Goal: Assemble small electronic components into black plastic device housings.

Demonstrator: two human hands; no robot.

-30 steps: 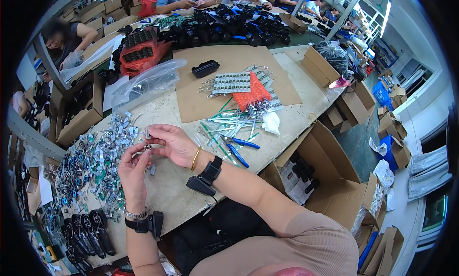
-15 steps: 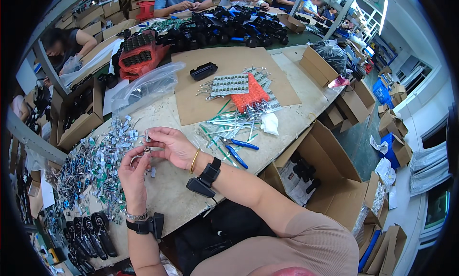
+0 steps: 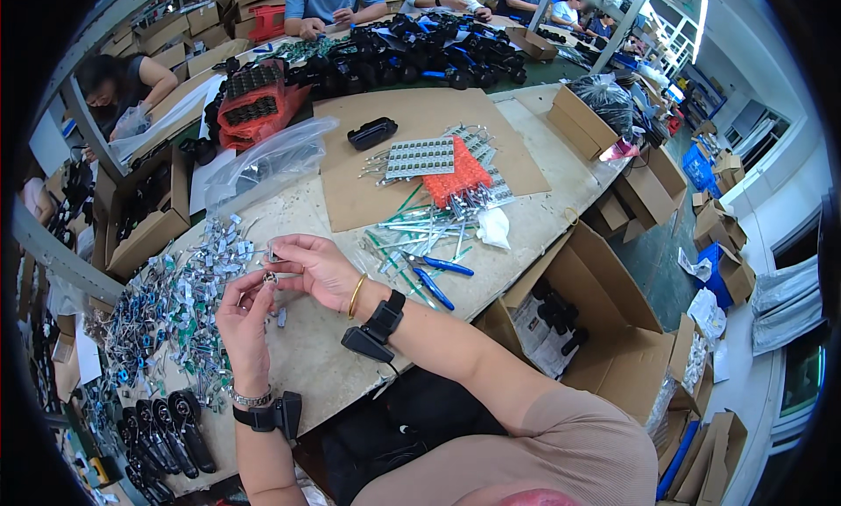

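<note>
Both my hands meet over the worktop, just right of a heap of small electronic parts. Between the thumb and forefinger of my left hand is a small round metal part. My right hand pinches a small silver metal piece right above it, and its lower fingers touch the left fingertips. The exact kind of either part is too small to tell. On the table below the fingers lies a loose little metal piece.
Blue-handled pliers lie right of my hands, near metal strips. Beyond are circuit board panels, red bubble wrap and a black casing on cardboard. Black handles sit lower left; an open carton stands right.
My hands stay nearly in place, with the silver piece in my right fingers tilted slightly. Across the table, a co-worker in blue has moved their hands apart, one down toward the green parts.
</note>
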